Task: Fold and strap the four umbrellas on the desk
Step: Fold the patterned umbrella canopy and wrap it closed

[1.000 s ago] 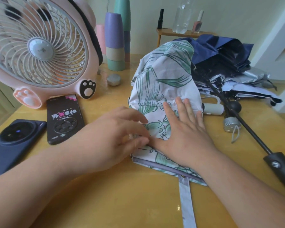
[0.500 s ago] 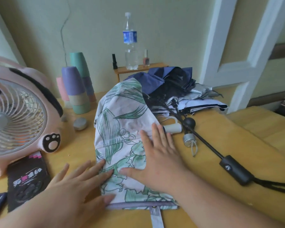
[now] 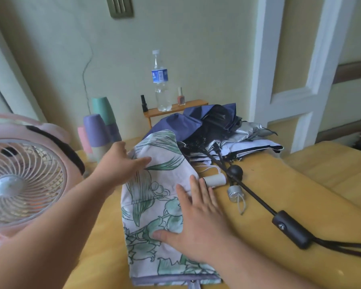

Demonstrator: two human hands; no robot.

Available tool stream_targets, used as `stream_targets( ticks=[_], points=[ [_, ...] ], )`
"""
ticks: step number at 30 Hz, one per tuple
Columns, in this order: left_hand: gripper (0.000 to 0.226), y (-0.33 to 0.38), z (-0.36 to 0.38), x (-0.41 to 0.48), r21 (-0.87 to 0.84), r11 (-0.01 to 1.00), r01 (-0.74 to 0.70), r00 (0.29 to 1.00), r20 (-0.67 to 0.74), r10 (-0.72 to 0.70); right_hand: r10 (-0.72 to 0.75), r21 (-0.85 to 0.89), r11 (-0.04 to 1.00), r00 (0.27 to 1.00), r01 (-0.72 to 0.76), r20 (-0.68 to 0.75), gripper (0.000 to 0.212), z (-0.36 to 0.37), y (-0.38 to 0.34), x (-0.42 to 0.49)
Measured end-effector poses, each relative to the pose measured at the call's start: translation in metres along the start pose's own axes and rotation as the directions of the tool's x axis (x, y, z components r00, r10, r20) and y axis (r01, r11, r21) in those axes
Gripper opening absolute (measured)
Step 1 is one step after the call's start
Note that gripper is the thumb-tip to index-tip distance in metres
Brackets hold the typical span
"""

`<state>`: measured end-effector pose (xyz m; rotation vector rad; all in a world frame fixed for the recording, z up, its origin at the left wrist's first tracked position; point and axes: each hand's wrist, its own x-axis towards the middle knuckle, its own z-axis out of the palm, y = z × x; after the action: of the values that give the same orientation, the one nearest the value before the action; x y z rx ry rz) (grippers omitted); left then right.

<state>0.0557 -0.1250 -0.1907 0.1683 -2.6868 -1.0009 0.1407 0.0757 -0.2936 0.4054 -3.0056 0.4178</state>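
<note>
A white umbrella with green leaf print [image 3: 154,205] lies flattened on the yellow desk [image 3: 258,195], its purple hem and strap at the near edge. My right hand [image 3: 196,222] presses flat on its right half, fingers straight. My left hand [image 3: 121,163] touches the far left part of the canopy, fingers extended. Its white handle [image 3: 215,180] pokes out on the right. Behind lies a heap of unfolded umbrellas: navy [image 3: 188,122], black [image 3: 215,124] and silver-white [image 3: 252,142]. A black shaft ends in a black handle [image 3: 292,232] at right.
A pink desk fan [image 3: 23,176] stands at the left. Stacked pastel cups [image 3: 100,128] sit behind it. A small wooden shelf [image 3: 173,109] holds a water bottle [image 3: 161,84] and nail polish bottles. A silver cap with cord [image 3: 234,192] lies beside the white handle.
My left hand has moved from the near edge of the leaf-print canopy up to its far left part. My head has lifted, showing more wall. The right hand stays pressing.
</note>
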Motion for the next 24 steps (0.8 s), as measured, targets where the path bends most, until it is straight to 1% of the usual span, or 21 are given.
stream_targets(
  ticks=[1, 3, 4, 6, 7, 9, 10, 11, 13, 14, 15, 17, 18, 19, 20, 22, 24],
  points=[
    [0.084, 0.002, -0.001, 0.004, -0.024, 0.999, 0.023, 1.000, 0.021, -0.023, -0.002, 0.007, 1.000, 1.000, 0.002, -0.002, 0.124, 0.000, 0.001, 0.000],
    [0.077, 0.009, -0.005, 0.006, -0.082, 0.996, 0.043, 0.998, 0.039, -0.040, -0.010, 0.017, 1.000, 1.000, 0.010, -0.005, 0.124, 0.000, 0.002, 0.000],
    [0.065, 0.013, -0.008, 0.004, -0.129, 0.991, 0.033, 0.999, 0.041, -0.028, -0.015, 0.025, 1.000, 1.000, 0.015, -0.008, 0.125, 0.001, 0.002, 0.000],
    [0.027, 0.022, -0.013, -0.009, -0.163, 0.986, -0.036, 0.997, 0.066, 0.047, -0.016, 0.063, 0.998, 1.000, 0.017, -0.021, 0.127, 0.001, 0.004, 0.001],
    [0.016, 0.024, -0.015, -0.016, -0.147, 0.986, -0.085, 0.990, 0.099, 0.100, -0.011, 0.086, 0.996, 0.999, 0.014, -0.033, 0.129, 0.001, 0.005, 0.001],
    [0.011, 0.021, -0.015, -0.036, -0.147, 0.972, -0.183, 0.962, 0.179, 0.208, -0.002, 0.141, 0.990, 0.998, 0.012, -0.069, 0.134, 0.001, 0.008, 0.002],
    [0.013, 0.016, -0.014, -0.045, -0.138, 0.960, -0.244, 0.937, 0.223, 0.270, 0.002, 0.170, 0.985, 0.995, 0.014, -0.095, 0.136, 0.002, 0.009, 0.003],
    [0.016, 0.009, -0.012, -0.055, -0.088, 0.945, -0.314, 0.907, 0.266, 0.326, 0.003, 0.202, 0.979, 0.993, 0.022, -0.121, 0.139, 0.003, 0.009, 0.004],
    [0.024, -0.009, -0.003, -0.068, 0.004, 0.909, -0.418, 0.872, 0.284, 0.399, -0.005, 0.290, 0.955, 0.981, 0.062, -0.196, 0.140, 0.004, 0.009, 0.004],
    [0.027, -0.018, 0.004, -0.075, 0.018, 0.896, -0.443, 0.865, 0.271, 0.422, -0.008, 0.356, 0.930, 0.971, 0.096, -0.240, 0.134, 0.006, 0.011, 0.006],
    [0.029, -0.024, 0.010, -0.082, 0.013, 0.896, -0.445, 0.868, 0.252, 0.427, -0.008, 0.427, 0.896, 0.965, 0.124, -0.263, 0.127, 0.007, 0.013, 0.007],
    [0.036, -0.036, 0.022, -0.091, -0.002, 0.894, -0.449, 0.878, 0.183, 0.442, 0.022, 0.535, 0.841, 0.983, 0.079, -0.180, 0.115, 0.005, 0.022, 0.009],
    [0.045, -0.041, 0.029, -0.093, -0.002, 0.890, -0.456, 0.880, 0.146, 0.451, 0.044, 0.537, 0.843, 0.990, 0.036, -0.135, 0.107, 0.003, 0.028, 0.010],
    [0.055, -0.043, 0.033, -0.095, 0.008, 0.894, -0.448, 0.888, 0.122, 0.443, 0.071, 0.519, 0.855, 0.990, 0.003, -0.124, 0.094, 0.001, 0.033, 0.011],
    [0.064, -0.045, 0.037, -0.096, 0.017, 0.897, -0.442, 0.894, 0.090, 0.439, 0.102, 0.518, 0.856, 0.984, -0.013, -0.144, 0.078, -0.001, 0.036, 0.011],
    [0.078, -0.047, 0.041, -0.096, 0.041, 0.910, -0.412, 0.911, 0.033, 0.410, 0.171, 0.593, 0.804, 0.971, -0.038, -0.169, 0.053, -0.003, 0.039, 0.014],
    [0.077, -0.050, 0.042, -0.093, 0.062, 0.910, -0.409, 0.911, -0.020, 0.411, 0.243, 0.690, 0.723, 0.948, -0.035, -0.206, 0.043, -0.004, 0.042, 0.018]
  ],
)
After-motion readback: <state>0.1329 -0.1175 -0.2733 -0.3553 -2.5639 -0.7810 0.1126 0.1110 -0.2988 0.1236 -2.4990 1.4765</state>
